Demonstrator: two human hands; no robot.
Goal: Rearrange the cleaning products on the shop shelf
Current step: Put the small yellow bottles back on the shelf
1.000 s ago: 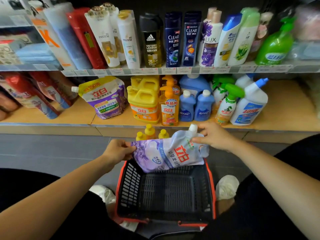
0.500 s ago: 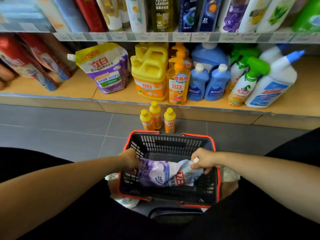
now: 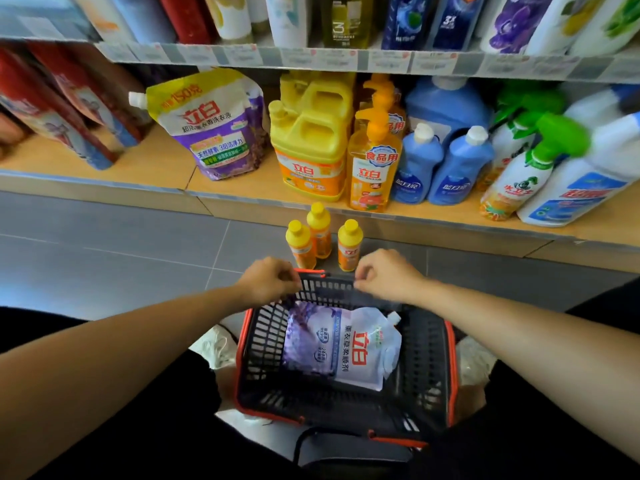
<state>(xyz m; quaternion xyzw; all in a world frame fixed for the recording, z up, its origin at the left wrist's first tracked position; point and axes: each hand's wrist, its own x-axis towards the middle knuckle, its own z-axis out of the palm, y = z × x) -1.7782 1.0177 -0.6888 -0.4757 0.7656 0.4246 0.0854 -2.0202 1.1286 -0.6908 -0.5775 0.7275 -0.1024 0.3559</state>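
Note:
A white and purple refill pouch (image 3: 341, 344) lies flat inside the black basket with a red rim (image 3: 450, 368) on the floor in front of me. My left hand (image 3: 268, 282) and my right hand (image 3: 386, 275) hover over the basket's far edge, fingers loosely curled, holding nothing. Just beyond them three small yellow bottles (image 3: 320, 242) stand on the floor. On the lower shelf (image 3: 162, 161) stand a larger purple pouch (image 3: 214, 129), a yellow jug (image 3: 311, 147), an orange pump bottle (image 3: 374, 161), two blue bottles (image 3: 440, 168) and a green-topped spray bottle (image 3: 519, 178).
Grey floor tiles (image 3: 104, 244) stretch to the left of the basket. Red pouches (image 3: 65, 109) lean at the shelf's left end. An upper shelf (image 3: 311, 57) of shampoo bottles overhangs the lower one. My knees flank the basket on both sides.
The pouch went from held above the basket down into it. Both hands let go of it and rose to the basket's far edge. My view tilted down.

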